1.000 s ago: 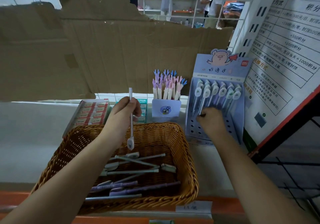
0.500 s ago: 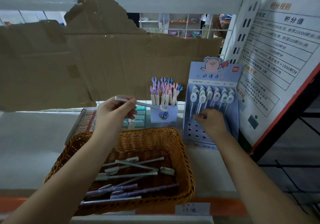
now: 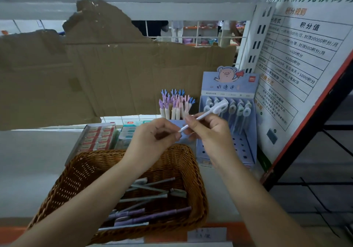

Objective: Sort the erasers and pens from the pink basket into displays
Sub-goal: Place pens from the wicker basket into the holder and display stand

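A brown wicker basket [image 3: 198,170] on the shelf holds several grey and purple pens [image 3: 149,195]. Above it both hands meet on one white pen [image 3: 208,113] with a flat oval cap, tilted up to the right. My right hand [image 3: 212,132] pinches its barrel. The thumb and forefinger of my left hand [image 3: 152,137] close at its lower tip. Right behind stands the blue pig-printed pen display [image 3: 246,151], with several matching pens [image 3: 238,109] in its top row. A small holder of claw-topped pens [image 3: 175,103] and boxes of erasers [image 3: 97,137] sit further left.
Torn cardboard [image 3: 114,74] backs the shelf. A large printed sign board [image 3: 298,65] leans against the display's right side. The shelf's orange front edge [image 3: 235,227] with a price label runs below the basket.
My left hand swung the white pen from upright to slanting and carried it right. My right hand left the display's holes and took hold of the pen.
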